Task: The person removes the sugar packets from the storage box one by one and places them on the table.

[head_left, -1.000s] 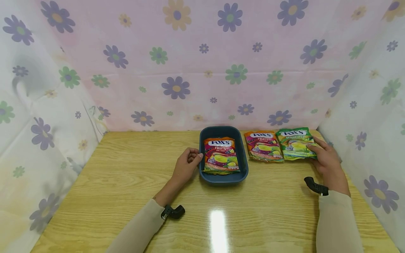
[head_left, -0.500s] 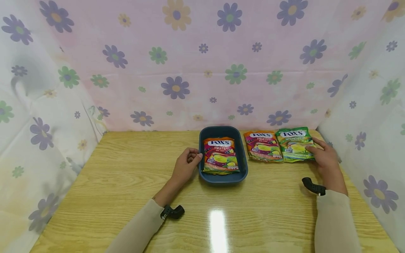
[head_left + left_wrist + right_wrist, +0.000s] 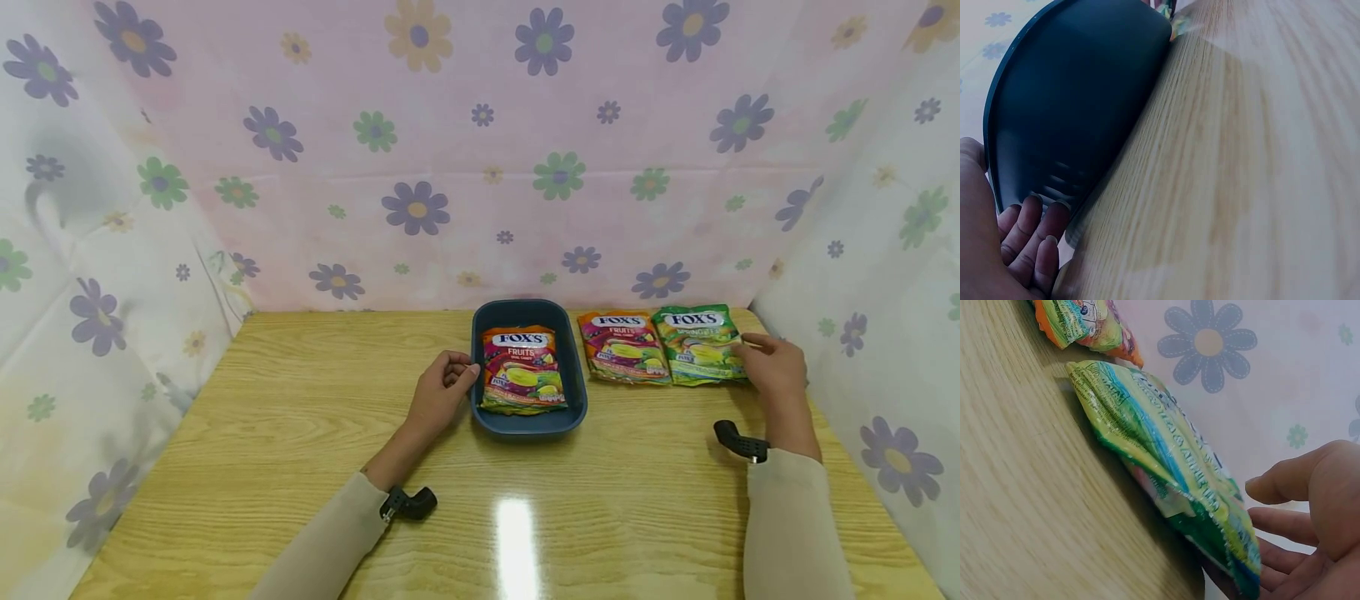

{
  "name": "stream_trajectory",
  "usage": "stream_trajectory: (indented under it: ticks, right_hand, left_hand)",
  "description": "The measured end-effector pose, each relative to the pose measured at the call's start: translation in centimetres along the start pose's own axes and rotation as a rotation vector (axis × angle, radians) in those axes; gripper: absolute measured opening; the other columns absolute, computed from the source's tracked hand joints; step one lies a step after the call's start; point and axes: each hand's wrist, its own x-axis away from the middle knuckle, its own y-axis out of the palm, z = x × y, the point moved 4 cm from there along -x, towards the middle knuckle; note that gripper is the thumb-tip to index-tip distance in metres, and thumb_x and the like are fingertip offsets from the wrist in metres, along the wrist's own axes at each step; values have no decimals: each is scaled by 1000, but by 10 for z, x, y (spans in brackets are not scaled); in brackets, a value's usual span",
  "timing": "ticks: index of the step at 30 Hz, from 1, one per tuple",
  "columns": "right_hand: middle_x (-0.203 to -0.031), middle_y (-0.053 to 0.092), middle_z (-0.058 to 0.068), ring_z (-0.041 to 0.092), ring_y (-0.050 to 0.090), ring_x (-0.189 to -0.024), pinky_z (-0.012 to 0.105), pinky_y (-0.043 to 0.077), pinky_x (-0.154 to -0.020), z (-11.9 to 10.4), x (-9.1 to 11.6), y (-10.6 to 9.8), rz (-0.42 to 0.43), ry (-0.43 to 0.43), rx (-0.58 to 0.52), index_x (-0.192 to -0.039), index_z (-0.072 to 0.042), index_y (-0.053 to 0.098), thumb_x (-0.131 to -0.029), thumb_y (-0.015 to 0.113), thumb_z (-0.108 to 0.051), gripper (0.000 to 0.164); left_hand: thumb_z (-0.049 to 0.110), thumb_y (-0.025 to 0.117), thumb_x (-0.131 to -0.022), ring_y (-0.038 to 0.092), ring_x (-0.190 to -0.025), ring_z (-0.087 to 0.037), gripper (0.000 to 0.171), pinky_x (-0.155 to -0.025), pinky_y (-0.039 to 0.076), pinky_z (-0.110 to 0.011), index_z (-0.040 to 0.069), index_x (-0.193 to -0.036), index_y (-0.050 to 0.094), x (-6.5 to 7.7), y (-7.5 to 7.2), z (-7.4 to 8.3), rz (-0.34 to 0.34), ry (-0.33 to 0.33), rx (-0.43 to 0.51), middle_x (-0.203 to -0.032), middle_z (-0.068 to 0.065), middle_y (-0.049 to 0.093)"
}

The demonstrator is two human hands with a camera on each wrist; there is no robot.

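On the wood-grained worktop (image 3: 315, 517), a dark blue, round-cornered tray (image 3: 531, 431) sits by the back edge, right of middle, carrying an orange-and-purple FOX'S Fruits pouch (image 3: 521, 375). Towards the back right corner lie a matching pouch (image 3: 622, 350) and, just beside it, a glossy, crinkled green-and-yellow Spring Tea pouch (image 3: 696, 346). The right hand (image 3: 778, 371), fingers parted, gripping nothing, is at its right edge; the left hand (image 3: 440, 389), fingers curled, pinches the tray's left rim.

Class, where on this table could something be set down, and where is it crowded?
The table is bare left of the left hand and between the sleeves, nearer than the tub. Crowded: the back, from the tub rightward past the loose purple bag and green bag to the right hand.
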Motion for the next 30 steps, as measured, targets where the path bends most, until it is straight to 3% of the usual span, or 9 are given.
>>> stream_trajectory:
  ticks: [4, 6, 9, 11, 14, 17, 19, 24, 30]
  right_hand:
    - [-160, 46, 26, 41, 49, -137, 46, 49, -98, -4, 3, -2, 3, -27, 9, -161, -7, 44, -107, 53, -33, 61]
    - [-161, 44, 27, 45, 45, -143, 56, 45, -108, -6, 4, -3, -7, -46, 7, -162, -6, 41, -109, 51, -33, 61]
    - [-162, 42, 27, 47, 41, -147, 61, 39, -115, -10, 5, -4, -16, -73, -1, -163, -3, 40, -109, 50, -33, 62]
    - [-162, 42, 27, 46, 41, -147, 58, 41, -114, -12, 7, -5, -14, -85, -11, -163, -3, 40, -109, 50, -33, 62]
    - [-158, 47, 25, 40, 48, -139, 45, 48, -100, -18, 9, -6, 6, -101, -12, -161, -3, 43, -108, 53, -33, 62]
    - [-146, 56, 19, 25, 56, -117, 30, 47, -85, -25, 12, -9, 31, -123, -7, -159, -4, 48, -107, 55, -33, 60]
    - [-134, 59, 9, 12, 54, -104, 25, 45, -79, -30, 13, -10, 41, -141, -13, -158, -3, 49, -107, 56, -33, 59]
    - [-120, 54, -9, -2, 48, -93, 24, 45, -80, -41, 21, -13, 27, -182, -40, -160, -4, 46, -108, 54, -36, 62]
    - [-122, 54, -9, -3, 51, -93, 23, 46, -82, -56, 31, -9, 11, -225, -65, -161, -6, 44, -109, 53, -38, 62]
  left_hand:
    - [17, 65, -107, 62, -87, -15, 34, -79, 49, -23, -10, -128, 62, 0, 0, -1, 2, 3, 6, -107, -19, 69]
    - [17, 65, -107, 62, -87, -15, 34, -79, 49, -23, -9, -129, 62, 0, 1, -2, 3, 2, 8, -107, -19, 69]
    - [17, 65, -107, 62, -87, -16, 34, -79, 49, -24, -9, -129, 62, 0, 1, -3, 3, -2, 8, -107, -18, 69]
    - [17, 65, -107, 63, -88, -16, 34, -79, 49, -24, -9, -128, 62, -1, 1, -3, 2, -3, 7, -107, -18, 69]
    - [17, 65, -107, 63, -88, -17, 34, -80, 50, -24, -9, -128, 62, 0, 1, -3, 2, -2, 3, -107, -18, 69]
    - [17, 65, -108, 63, -88, -16, 34, -80, 50, -23, -10, -128, 62, 0, 0, -2, 1, 4, -3, -107, -18, 69]
    - [17, 64, -108, 63, -88, -15, 34, -80, 50, -23, -10, -128, 62, 0, 0, -2, 1, 7, -4, -107, -18, 69]
    - [18, 65, -108, 63, -88, -13, 35, -80, 50, -23, -11, -129, 61, -1, 0, -3, 2, 2, 3, -108, -18, 69]
    - [18, 65, -108, 63, -88, -15, 35, -80, 50, -23, -10, -129, 61, -2, 2, -7, 5, -2, 15, -107, -18, 69]
